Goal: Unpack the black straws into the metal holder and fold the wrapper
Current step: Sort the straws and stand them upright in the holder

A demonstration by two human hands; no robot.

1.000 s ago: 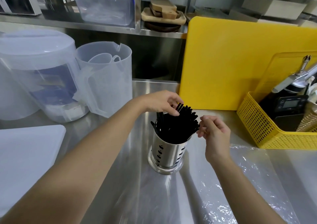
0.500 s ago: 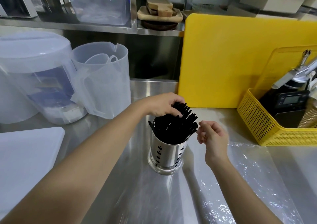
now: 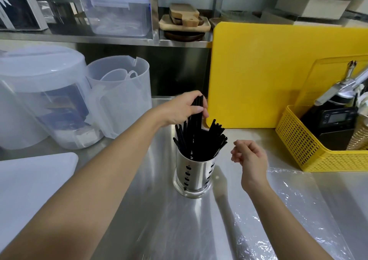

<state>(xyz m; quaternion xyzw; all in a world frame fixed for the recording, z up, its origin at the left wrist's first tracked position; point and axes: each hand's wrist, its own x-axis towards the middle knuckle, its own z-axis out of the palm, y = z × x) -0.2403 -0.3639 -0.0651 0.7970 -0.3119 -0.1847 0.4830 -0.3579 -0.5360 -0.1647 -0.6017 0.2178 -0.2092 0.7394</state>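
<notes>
your left hand (image 3: 186, 108) has a small bunch of straws (image 3: 199, 138) pinched near their tops, lifted a little above the rest, their lower ends seemingly still down in the holder (image 3: 196, 173). your right hand (image 3: 250, 156) hangs just right of the holder, fingers loosely curled, holding nothing and touching nothing.

the holder stands upright on the steel worktop (image 3: 159, 220), and it looks full: black straws fan out of its mouth, leaning mostly to the right. no straws lie loose on the worktop, so the unpacking part seems all but done; what your left hand is doing reads as tidying or settling the last few.

the wrapper (image 3: 294, 210) is the clear film lying flat and crinkled on the worktop to the right of the holder, running under your right forearm toward the yellow basket (image 3: 310, 156). it shows no fold yet, so that half of the task is wholly left.

what remains, as i judge it: let the pinched straws drop in with the others, free both hands, then gather the film and fold it. it looks thin and slippery, so expect it to spring open.
</notes>
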